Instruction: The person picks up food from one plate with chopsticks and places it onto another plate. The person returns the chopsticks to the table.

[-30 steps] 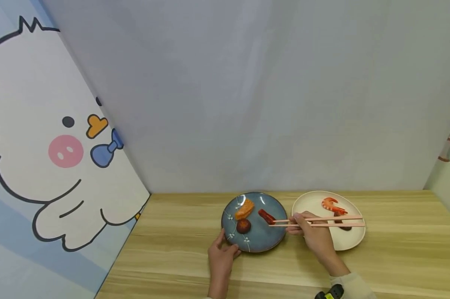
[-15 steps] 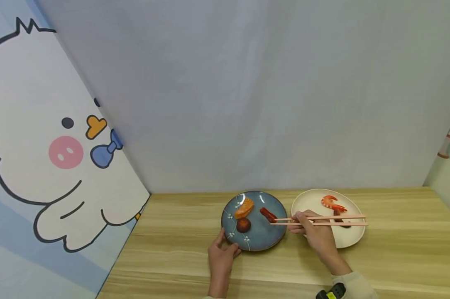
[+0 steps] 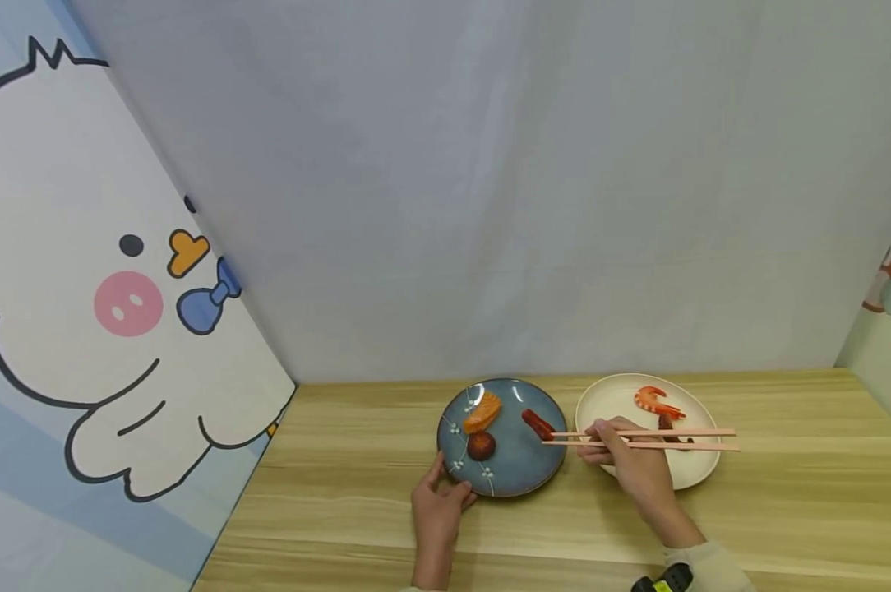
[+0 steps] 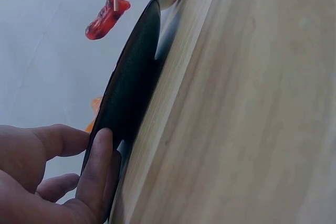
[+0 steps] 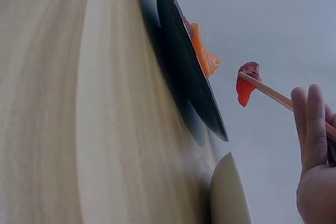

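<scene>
My left hand (image 3: 436, 514) pinches the near-left rim of a dark blue plate (image 3: 519, 473), thumb and fingers on opposite sides of the rim. Pink chopsticks (image 3: 704, 432) are held in my right hand (image 3: 638, 473), at the near-left edge of a cream plate (image 3: 601, 403). Gripped at their tips is a glossy red, elongated food piece (image 3: 537, 424). The left wrist view shows that red piece (image 4: 107, 19) lifted clear of the blue plate. An orange salmon slice (image 3: 482, 413) and a round brown mushroom cap (image 3: 481, 446) lie on the blue plate's left half.
On the cream plate are a red-and-white shrimp (image 3: 656, 403) and a dark brown piece (image 3: 666, 423), partly hidden behind the chopsticks. Both plates rest on a wooden table (image 3: 327, 460), with a grey wall panel (image 3: 490, 205) behind and a cartoon-printed panel (image 3: 53, 205) at left.
My right hand, with the chopsticks and the red piece, has shifted slightly to the right, toward the cream plate. My left hand stays at the blue plate's rim.
</scene>
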A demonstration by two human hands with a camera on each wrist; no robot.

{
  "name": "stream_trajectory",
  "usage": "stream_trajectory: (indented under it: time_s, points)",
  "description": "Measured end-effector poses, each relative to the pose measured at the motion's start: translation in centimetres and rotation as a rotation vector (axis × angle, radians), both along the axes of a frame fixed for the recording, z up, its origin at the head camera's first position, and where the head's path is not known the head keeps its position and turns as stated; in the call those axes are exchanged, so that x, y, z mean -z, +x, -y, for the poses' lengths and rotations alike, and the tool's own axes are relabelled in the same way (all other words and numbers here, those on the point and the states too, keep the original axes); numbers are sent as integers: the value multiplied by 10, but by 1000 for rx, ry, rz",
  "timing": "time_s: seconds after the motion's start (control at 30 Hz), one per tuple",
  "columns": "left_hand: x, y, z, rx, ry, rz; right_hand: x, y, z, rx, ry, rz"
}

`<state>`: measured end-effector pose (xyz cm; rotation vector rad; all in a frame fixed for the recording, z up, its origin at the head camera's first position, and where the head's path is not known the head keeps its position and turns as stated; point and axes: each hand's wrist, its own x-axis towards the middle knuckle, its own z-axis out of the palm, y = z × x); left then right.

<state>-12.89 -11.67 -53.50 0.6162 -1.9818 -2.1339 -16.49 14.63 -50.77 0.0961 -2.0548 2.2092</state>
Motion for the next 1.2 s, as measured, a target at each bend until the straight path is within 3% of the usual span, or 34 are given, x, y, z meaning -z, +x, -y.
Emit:
stream_trajectory:
  time_s: [0.43, 0.77, 1.2]
  points:
    - [-2, 3, -1, 3, 12, -23, 0, 2, -10, 28, 12, 16]
    - [-1, 1, 0, 3, 12, -6, -3, 1, -18, 47, 1, -53]
    - [0, 1, -1, 3, 12, -20, 0, 4, -33, 93, -40, -22]
